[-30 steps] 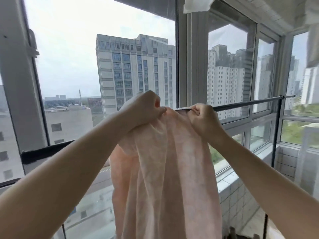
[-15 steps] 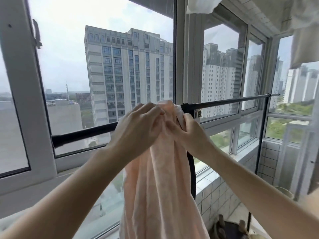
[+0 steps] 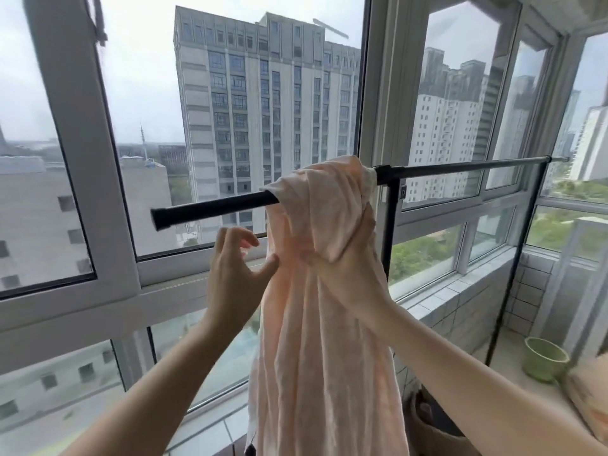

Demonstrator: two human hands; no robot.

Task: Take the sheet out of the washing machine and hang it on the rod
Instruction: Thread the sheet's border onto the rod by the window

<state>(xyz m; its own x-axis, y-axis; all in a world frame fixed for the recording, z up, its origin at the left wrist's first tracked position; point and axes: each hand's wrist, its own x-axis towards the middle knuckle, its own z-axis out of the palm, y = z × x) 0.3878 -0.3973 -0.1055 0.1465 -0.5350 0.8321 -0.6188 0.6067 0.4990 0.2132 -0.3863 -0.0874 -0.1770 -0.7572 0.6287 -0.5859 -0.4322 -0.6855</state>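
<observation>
— Where was the sheet (image 3: 316, 291)?

— Draped over the black rod (image 3: 210, 209), bunched into a narrow bundle near the upright post (image 3: 390, 225) of the rack. The pale peach cloth hung down in long folds past the bottom of the view.

— And the hands?

— The right hand (image 3: 348, 258) was on the cloth just under the rod, fingers curled round a gathered fold on the sheet's right side, thumb lying across the front of it. The left hand (image 3: 233, 268) was beside the sheet's left edge, fingers spread and loosely bent, holding nothing; its thumb tip just met the cloth's edge.

— Anything on the bare part of the rod?

— No, its left stretch ran out uncovered to the end cap, and the right stretch ran on toward the far window frame.

— What else was around?

— Big windows (image 3: 141, 126) with tall buildings (image 3: 263, 110) outside, a tiled ledge (image 3: 460, 291) under the glass, and a green pot (image 3: 544, 358) on the sill at the right. Something peach-coloured sat at the right edge beside the pot; I couldn't tell what it was.
</observation>
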